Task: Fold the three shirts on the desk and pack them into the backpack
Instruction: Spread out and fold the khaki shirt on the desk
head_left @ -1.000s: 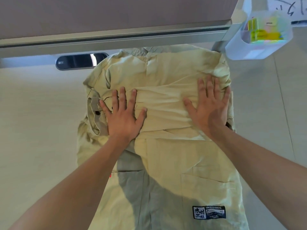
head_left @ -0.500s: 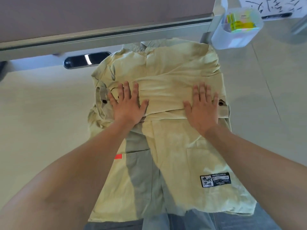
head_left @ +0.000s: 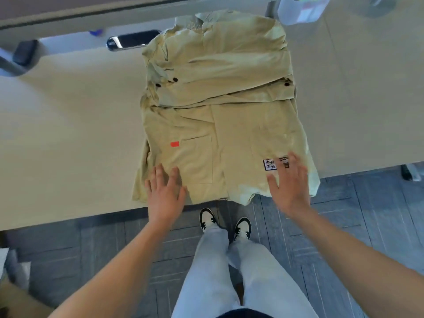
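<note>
A pale khaki shirt [head_left: 229, 125] lies on the desk [head_left: 68, 134] with its sleeves folded across the chest and its hem hanging a little over the near edge. It has a small red tag on the left and a black-and-white label on the right. My left hand [head_left: 164, 193] is over the hem's left corner, fingers spread and straight. My right hand [head_left: 290, 187] is over the hem's right corner beside the label, fingers also spread. Neither hand grips the cloth. No backpack or other shirts are in view.
A dark oval cable slot [head_left: 133, 40] sits in the desk behind the shirt. A white plastic container [head_left: 300, 10] stands at the back right, a dark object [head_left: 24, 52] at the back left. Below the desk edge are my legs and shoes [head_left: 224, 222] on grey floor.
Both hands have left the folded sleeves at mid-shirt and come back toward me to the hem's corners. The camera has tilted down, now showing the desk edge and floor.
</note>
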The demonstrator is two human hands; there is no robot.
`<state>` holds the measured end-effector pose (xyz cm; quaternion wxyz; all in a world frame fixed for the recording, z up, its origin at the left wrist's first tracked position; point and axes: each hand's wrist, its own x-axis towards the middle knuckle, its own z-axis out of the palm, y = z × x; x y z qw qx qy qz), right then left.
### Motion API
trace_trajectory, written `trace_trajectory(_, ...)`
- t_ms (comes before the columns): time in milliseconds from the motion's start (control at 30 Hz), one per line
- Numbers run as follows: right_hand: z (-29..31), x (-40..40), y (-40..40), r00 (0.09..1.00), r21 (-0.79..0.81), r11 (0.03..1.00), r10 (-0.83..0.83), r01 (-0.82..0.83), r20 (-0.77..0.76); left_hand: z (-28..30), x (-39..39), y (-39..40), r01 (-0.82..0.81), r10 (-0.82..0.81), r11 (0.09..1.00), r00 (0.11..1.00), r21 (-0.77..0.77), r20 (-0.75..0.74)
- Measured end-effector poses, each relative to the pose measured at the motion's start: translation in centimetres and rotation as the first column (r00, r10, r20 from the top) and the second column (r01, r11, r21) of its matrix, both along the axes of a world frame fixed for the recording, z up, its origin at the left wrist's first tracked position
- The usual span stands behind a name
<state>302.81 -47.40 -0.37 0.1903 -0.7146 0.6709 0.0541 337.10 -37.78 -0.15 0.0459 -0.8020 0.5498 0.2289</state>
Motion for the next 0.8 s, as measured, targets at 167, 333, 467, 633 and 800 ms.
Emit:
trace_trajectory(167,0.2,-3.1,0.1,0.970,0.044,0.975,-0.222,0.219,0.103,0.7,2.6,1.5,-0.217,0.219,0.975,0.975,-0.046,0.029)
trace_trajectory(333,-0.2,-4.3,-0.8,0.947,-0.034,0.967,-0.238,0.251,0.214,0.3,5.8,1.8,-0.358,0.348,0.932,0.926,-0.053,-0.144)
trace_trajectory(467,-0.5,-4.7,-0.5,0.944,-0.059,0.966,-0.234,0.253,0.232,0.6,4.6,2.0,-0.362,0.327,0.927,0.909,-0.100,-0.259)
trace_trajectory(633,0.0,-5.6,0.7,0.921,0.089,0.969,-0.246,0.229,0.304,2.3,1.1,1.5,-0.541,0.451,0.840,0.734,-0.035,-0.507)
trace_trajectory(800,1.1,-6.7,1.4,0.860,0.187,0.953,-0.295,0.237,0.417,4.7,-1.0,1.8,-0.620,0.493,0.784,0.598,0.025,-0.632)
